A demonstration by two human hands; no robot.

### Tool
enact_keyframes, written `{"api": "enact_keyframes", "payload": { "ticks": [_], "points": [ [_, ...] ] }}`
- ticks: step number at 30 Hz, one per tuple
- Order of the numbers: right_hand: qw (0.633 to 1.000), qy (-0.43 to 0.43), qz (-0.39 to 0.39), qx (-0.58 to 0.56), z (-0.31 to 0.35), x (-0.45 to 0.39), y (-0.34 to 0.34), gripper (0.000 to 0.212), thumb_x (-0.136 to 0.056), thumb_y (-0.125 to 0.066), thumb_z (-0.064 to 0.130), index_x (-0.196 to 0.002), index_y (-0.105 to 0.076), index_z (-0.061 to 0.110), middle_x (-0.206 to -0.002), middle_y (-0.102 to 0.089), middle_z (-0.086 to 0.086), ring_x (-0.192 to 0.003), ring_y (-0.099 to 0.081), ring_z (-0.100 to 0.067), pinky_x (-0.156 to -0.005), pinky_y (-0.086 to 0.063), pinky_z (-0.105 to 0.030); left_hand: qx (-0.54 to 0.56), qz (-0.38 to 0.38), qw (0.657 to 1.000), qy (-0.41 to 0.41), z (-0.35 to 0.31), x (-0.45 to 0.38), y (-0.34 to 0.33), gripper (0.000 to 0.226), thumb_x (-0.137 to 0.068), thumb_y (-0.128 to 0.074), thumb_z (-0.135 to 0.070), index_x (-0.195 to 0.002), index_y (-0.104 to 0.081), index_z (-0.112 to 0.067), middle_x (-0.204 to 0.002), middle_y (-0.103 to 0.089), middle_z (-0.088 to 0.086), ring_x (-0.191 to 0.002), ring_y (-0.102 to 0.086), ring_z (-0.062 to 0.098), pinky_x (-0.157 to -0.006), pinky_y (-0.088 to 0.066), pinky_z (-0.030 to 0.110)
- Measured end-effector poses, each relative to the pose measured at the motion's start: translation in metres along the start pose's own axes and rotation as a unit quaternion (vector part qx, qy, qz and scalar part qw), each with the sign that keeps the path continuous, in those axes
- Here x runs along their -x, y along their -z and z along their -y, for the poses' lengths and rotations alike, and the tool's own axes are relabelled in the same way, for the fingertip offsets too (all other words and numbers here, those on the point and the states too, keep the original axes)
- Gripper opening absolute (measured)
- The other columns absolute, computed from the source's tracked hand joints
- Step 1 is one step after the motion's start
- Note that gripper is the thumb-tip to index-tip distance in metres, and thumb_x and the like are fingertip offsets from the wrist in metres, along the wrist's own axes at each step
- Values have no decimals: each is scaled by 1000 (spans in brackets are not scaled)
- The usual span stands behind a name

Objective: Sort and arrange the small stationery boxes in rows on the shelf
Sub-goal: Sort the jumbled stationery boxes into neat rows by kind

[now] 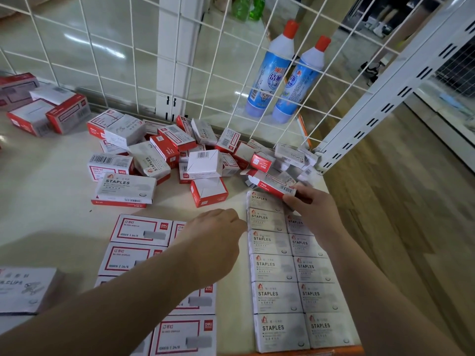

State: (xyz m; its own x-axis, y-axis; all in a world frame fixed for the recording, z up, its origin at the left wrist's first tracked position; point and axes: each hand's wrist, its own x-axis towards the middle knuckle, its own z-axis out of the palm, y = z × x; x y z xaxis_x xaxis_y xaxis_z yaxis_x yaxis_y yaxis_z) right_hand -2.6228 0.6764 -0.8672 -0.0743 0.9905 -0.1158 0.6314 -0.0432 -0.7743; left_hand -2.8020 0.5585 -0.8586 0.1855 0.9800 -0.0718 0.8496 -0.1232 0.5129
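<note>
A jumbled pile of small red-and-white staple boxes [174,150] lies at the back of the white shelf [51,227]. Two neat columns of grey STAPLES boxes [272,268] run along the right edge. To their left lie rows of white boxes with red frames [140,229]. My right hand [313,209] grips a red-and-white staple box [277,185], tilted, just above the far end of the grey columns. My left hand [213,232] hovers with curled fingers over the red-framed rows, holding nothing that I can see.
A white wire grid [144,60] closes the back of the shelf, with two blue bottles [272,78] behind it. Larger red boxes [48,114] sit at the far left. A grey clips box [25,289] lies at the left front. The shelf drops off at the right edge.
</note>
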Motion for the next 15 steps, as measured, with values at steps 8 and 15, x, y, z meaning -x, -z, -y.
{"api": "enact_keyframes", "payload": {
  "ticks": [8,15],
  "points": [
    [998,46,1,48,4,7,-3,20,-83,-68,17,-103,-70,19,-97,-69,5,-90,-64,-14,-86,-52,-37,-2,7,1000,4,1,4,1,41,-98,-37,-18,-138,-38,-28,-133,-44,-11,-121,-40,7,-103,-35,23],
    [997,44,1,60,9,6,-2,23,-82,-69,18,-105,-69,19,-97,-66,10,-94,-62,-14,-88,-52,-39,-4,3,1000,7,2,5,2,40,-98,-37,-18,-137,-39,-28,-133,-45,-10,-120,-41,7,-102,-34,23]
  ]
}}
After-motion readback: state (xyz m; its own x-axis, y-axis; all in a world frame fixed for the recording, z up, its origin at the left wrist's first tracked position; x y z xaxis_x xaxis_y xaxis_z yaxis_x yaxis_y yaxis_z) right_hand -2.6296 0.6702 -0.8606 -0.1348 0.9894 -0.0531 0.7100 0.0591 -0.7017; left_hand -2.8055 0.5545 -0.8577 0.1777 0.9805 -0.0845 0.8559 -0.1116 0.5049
